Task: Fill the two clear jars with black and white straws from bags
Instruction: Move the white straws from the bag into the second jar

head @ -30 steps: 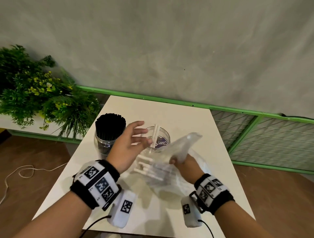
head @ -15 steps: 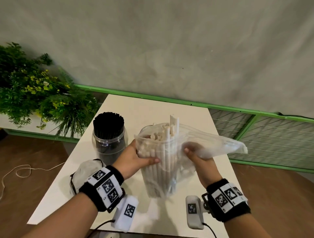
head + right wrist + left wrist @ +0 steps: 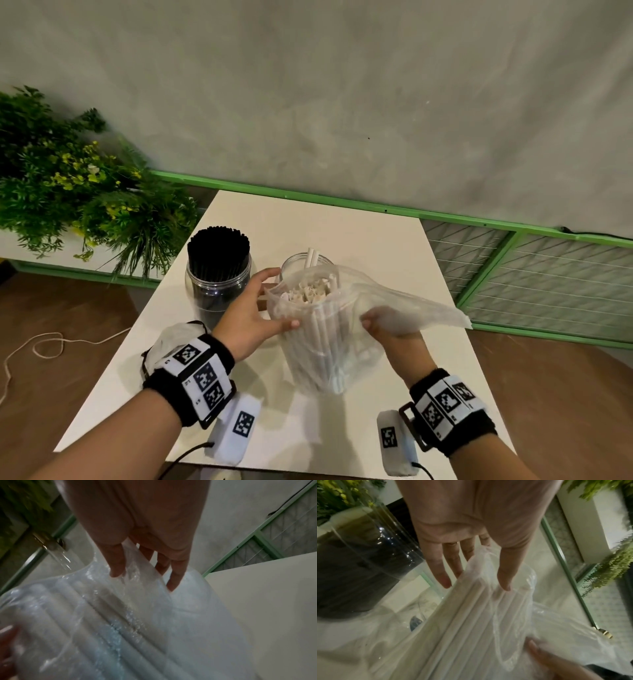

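- At the table's (image 3: pixel 342 222) middle, the left hand (image 3: pixel 248 320) grips one side of the clear bag (image 3: pixel 329 342), thumb and fingers around it.
- The right hand (image 3: pixel 387 325) pinches the bag's opposite edge.
- White straws (image 3: pixel 308 293) stand upright inside the bag.
- Behind it, a clear jar (image 3: pixel 296 263) holds two white straws; the jar of black straws (image 3: pixel 218 267) stands to its left.

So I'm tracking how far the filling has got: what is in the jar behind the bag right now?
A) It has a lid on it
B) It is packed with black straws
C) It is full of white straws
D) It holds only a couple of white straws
D: in the head view, only a couple of white straws stick up from the jar behind the bag; the rest remain in the bag.
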A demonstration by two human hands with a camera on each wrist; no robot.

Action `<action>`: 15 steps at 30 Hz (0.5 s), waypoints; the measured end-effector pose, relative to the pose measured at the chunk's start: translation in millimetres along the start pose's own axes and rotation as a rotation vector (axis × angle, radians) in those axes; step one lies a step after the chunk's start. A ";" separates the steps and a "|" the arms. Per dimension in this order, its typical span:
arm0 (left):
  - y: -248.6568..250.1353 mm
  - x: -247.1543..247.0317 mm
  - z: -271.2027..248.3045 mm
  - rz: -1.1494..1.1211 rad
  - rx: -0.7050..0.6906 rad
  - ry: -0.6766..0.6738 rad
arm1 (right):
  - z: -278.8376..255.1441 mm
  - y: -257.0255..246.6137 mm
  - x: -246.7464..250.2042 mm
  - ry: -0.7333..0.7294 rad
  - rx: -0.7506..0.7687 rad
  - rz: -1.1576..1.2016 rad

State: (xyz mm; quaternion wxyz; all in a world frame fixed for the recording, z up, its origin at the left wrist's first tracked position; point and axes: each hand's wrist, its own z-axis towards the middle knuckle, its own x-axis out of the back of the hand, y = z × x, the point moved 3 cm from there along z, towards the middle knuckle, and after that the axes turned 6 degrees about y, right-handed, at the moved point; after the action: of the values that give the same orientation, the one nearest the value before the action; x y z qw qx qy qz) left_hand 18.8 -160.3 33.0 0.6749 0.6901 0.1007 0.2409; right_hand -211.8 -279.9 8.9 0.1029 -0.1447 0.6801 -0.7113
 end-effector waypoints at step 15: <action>1.6 6.5 -5.5 0.319 0.129 0.038 | -0.1 23.7 6.0 0.036 -0.064 -0.101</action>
State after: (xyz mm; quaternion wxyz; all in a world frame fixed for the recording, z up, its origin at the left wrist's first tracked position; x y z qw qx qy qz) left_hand 21.5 -152.5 35.6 0.5803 0.7348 0.0179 0.3508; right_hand -218.6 -283.2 -14.3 0.0501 -0.1695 0.6961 -0.6959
